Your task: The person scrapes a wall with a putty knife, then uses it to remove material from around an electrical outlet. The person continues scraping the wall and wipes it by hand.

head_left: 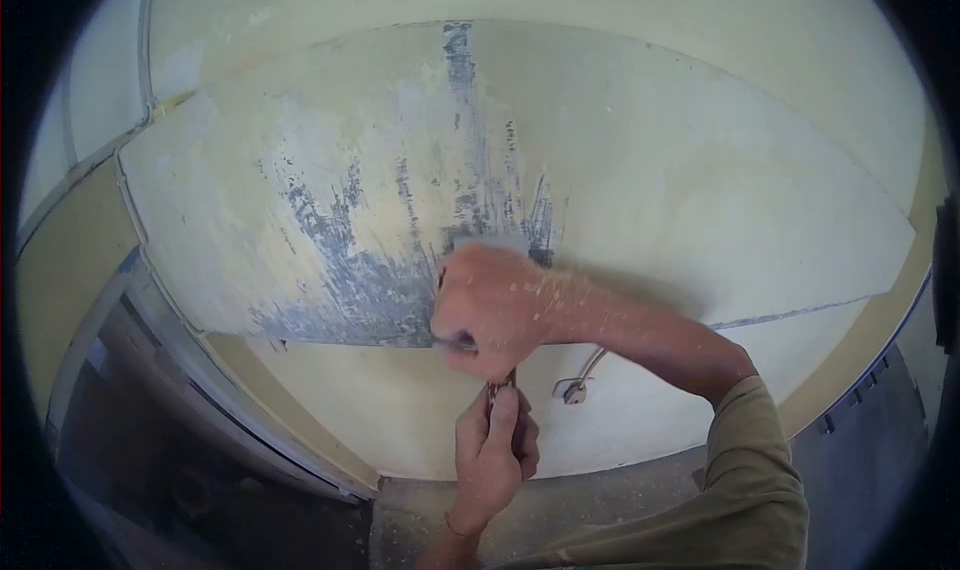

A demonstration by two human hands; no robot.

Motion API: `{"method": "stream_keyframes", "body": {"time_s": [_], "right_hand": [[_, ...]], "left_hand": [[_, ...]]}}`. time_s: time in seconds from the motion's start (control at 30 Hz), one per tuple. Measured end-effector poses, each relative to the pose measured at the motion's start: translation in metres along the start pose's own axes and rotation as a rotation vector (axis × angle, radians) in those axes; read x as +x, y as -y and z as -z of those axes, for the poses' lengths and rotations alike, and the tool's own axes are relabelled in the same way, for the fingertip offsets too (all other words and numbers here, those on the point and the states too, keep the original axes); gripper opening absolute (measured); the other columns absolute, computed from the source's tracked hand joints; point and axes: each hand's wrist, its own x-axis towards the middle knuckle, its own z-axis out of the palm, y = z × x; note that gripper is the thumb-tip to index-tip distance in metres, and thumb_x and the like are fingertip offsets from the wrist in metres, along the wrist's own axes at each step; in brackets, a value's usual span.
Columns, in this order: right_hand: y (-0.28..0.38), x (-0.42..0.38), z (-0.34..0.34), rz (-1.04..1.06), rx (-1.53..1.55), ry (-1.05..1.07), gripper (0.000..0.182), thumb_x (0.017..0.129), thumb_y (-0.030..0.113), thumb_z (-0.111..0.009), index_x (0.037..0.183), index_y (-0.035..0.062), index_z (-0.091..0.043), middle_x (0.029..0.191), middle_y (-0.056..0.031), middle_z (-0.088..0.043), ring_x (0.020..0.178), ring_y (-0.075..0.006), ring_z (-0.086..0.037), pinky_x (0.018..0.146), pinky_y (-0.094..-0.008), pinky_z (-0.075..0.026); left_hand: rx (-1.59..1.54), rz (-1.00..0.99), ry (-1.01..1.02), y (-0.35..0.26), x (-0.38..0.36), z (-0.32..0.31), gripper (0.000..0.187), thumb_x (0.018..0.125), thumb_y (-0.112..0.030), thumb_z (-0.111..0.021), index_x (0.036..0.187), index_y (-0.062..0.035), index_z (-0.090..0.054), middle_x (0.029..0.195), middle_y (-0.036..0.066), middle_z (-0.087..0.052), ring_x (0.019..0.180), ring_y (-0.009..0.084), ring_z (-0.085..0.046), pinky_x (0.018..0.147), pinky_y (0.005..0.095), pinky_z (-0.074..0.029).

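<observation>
My right hand (490, 305) is closed in a fist around a scraper, pressed close to the cream-painted panel (680, 170). The flat grey blade (490, 242) of the scraper shows above the knuckles against the panel. Below, my left hand (490, 455) is wrapped round the lower end of the scraper's handle (495, 395), thumb on top. Dark blue-grey scraped patches (375, 285) spread left of and above the right hand, with streaks running upward. Pale flakes speckle the right wrist and forearm. Most of the handle is hidden by the fingers.
Right of my hands, a small metal fitting (573, 391) with a curved rod sits on the wall below the panel. A dark doorway (210, 450) with its frame lies at lower left. The floor (420, 520) at the wall's foot is strewn with specks.
</observation>
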Motion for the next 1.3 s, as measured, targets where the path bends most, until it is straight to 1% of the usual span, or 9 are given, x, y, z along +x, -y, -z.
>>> {"method": "stream_keyframes", "body": {"time_s": [0.3, 0.37, 0.47, 0.5, 0.57, 0.67, 1.0, 1.2, 1.3], "right_hand": [[-0.001, 0.001, -0.005, -0.056, -0.055, 0.135, 0.013, 0.049, 0.01, -0.061, 0.044, 0.0068, -0.049, 0.044, -0.0109, -0.048, 0.045, -0.0334, -0.049, 0.049, -0.0409, -0.04], [-0.005, 0.004, 0.01, -0.034, -0.134, 0.095, 0.013, 0.049, 0.013, -0.058, 0.049, -0.0004, -0.056, 0.046, -0.0197, -0.05, 0.047, -0.0387, -0.056, 0.048, -0.0442, -0.048], [-0.002, 0.015, 0.032, -0.095, -0.234, 0.19, 0.014, 0.05, 0.013, -0.059, 0.05, -0.0014, -0.057, 0.047, -0.0207, -0.051, 0.05, -0.0387, -0.059, 0.05, -0.0446, -0.05], [-0.002, 0.013, 0.025, -0.098, -0.23, 0.188, 0.014, 0.05, 0.013, -0.059, 0.05, -0.0014, -0.057, 0.047, -0.0207, -0.051, 0.05, -0.0387, -0.059, 0.05, -0.0446, -0.05], [-0.004, 0.006, 0.005, 0.008, -0.088, 0.018, 0.011, 0.046, 0.01, -0.058, 0.043, 0.0052, -0.05, 0.043, -0.0145, -0.045, 0.044, -0.035, -0.048, 0.044, -0.042, -0.037], [-0.004, 0.008, 0.012, 0.001, -0.141, 0.149, 0.012, 0.047, 0.011, -0.058, 0.043, 0.0047, -0.049, 0.043, -0.0141, -0.045, 0.044, -0.0349, -0.049, 0.044, -0.0419, -0.038], [-0.011, 0.013, 0.02, 0.039, -0.168, 0.022, 0.012, 0.047, 0.012, -0.058, 0.043, 0.0055, -0.05, 0.043, -0.0144, -0.045, 0.045, -0.0349, -0.048, 0.048, -0.0423, -0.04], [-0.005, 0.005, 0.018, -0.039, -0.156, 0.13, 0.012, 0.048, 0.012, -0.058, 0.043, 0.0051, -0.05, 0.044, -0.014, -0.046, 0.046, -0.0353, -0.049, 0.049, -0.0426, -0.04], [-0.008, 0.014, 0.027, -0.007, -0.19, 0.064, 0.013, 0.048, 0.012, -0.059, 0.043, 0.005, -0.049, 0.044, -0.0137, -0.046, 0.046, -0.0353, -0.048, 0.048, -0.0424, -0.039]], "left_hand": [[-0.036, 0.062, 0.007, -0.004, -0.004, 0.004, 0.034, 0.101, -0.035, -0.042, 0.087, -0.0046, -0.047, 0.057, 0.001, -0.045, 0.04, 0.0064, -0.037, 0.035, 0.0226, -0.027], [-0.025, 0.069, -0.026, -0.009, 0.003, -0.002, 0.035, 0.101, -0.036, -0.041, 0.087, -0.0046, -0.047, 0.056, 0.001, -0.045, 0.039, 0.0064, -0.037, 0.035, 0.0224, -0.026], [0.005, -0.057, 0.037, -0.015, 0.018, -0.009, 0.037, 0.102, -0.037, -0.04, 0.087, -0.0045, -0.047, 0.055, 0.002, -0.044, 0.038, 0.0066, -0.036, 0.034, 0.0223, -0.026], [-0.002, -0.028, 0.031, -0.016, 0.014, -0.004, 0.037, 0.102, -0.038, -0.04, 0.087, -0.0046, -0.047, 0.055, 0.002, -0.044, 0.038, 0.0066, -0.036, 0.034, 0.0223, -0.026], [-0.018, -0.001, 0.018, -0.01, 0.007, 0.0, 0.037, 0.101, -0.038, -0.04, 0.087, -0.0046, -0.047, 0.054, 0.002, -0.044, 0.037, 0.0066, -0.036, 0.034, 0.0223, -0.027], [-0.039, 0.027, 0.023, -0.009, 0.005, -0.002, 0.037, 0.101, -0.038, -0.04, 0.086, -0.0047, -0.046, 0.054, 0.002, -0.044, 0.037, 0.0065, -0.036, 0.034, 0.0225, -0.026], [-0.031, -0.045, 0.012, -0.014, 0.016, -0.01, 0.034, 0.102, -0.034, -0.04, 0.087, -0.005, -0.046, 0.055, 0.001, -0.044, 0.037, 0.0062, -0.036, 0.035, 0.022, -0.025], [-0.081, -0.011, 0.036, -0.008, 0.013, -0.006, 0.034, 0.102, -0.035, -0.04, 0.087, -0.0053, -0.046, 0.055, 0.0, -0.044, 0.038, 0.006, -0.036, 0.035, 0.0219, -0.025], [-0.056, -0.002, 0.04, -0.02, 0.016, -0.007, 0.034, 0.102, -0.035, -0.041, 0.087, -0.0054, -0.047, 0.056, 0.0, -0.044, 0.039, 0.0061, -0.036, 0.035, 0.0217, -0.025]]}}
